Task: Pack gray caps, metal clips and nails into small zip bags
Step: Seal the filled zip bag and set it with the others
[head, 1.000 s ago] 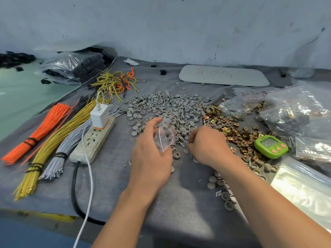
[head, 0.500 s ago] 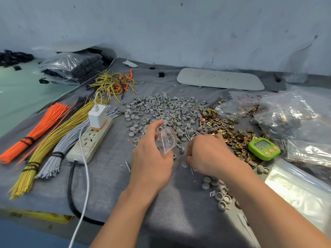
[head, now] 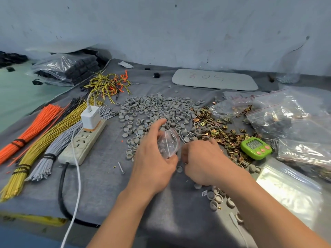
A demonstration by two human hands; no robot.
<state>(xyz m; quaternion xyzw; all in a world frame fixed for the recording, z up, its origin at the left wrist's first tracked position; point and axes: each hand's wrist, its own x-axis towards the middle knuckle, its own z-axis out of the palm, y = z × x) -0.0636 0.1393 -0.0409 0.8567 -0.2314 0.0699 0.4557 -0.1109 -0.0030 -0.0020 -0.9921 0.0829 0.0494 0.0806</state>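
Gray cloth covers the worktop below a scuffed wall. The left hand pinches the small zip bag open; the right hand, curled shut, gathers nails. Points might pierce the film, or parts miss the narrow mouth.

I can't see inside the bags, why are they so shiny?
Head view: light glares white off the clear plastic zip bags at right, hiding their contents; the small clear zip bag in the left hand glints too; the wide lens bends the table's edges.
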